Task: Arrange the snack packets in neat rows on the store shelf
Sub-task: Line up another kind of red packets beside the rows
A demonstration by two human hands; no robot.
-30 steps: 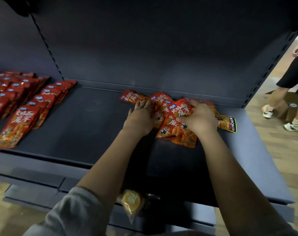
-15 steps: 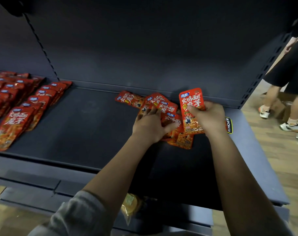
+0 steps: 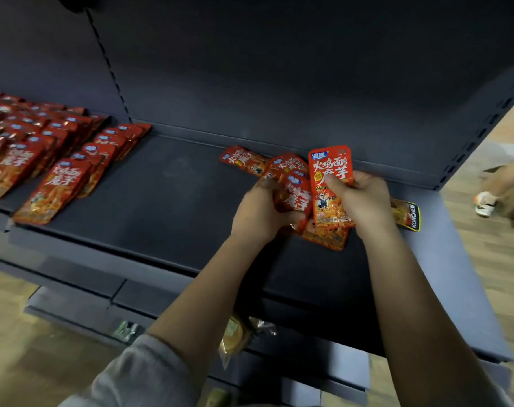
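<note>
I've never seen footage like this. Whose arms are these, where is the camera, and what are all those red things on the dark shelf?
No machine here: a person is stocking a store shelf, filmed by a camera worn on their head, looking down at their own arms. The right hand holds one red snack packet upright, thumb on its front. The left hand grips another red packet from a loose pile lying at the back of the shelf. A yellow and black packet peeks out beside the right hand. On the left, packets already lie in tidy overlapping rows. Another person's legs show at the far right.
</note>
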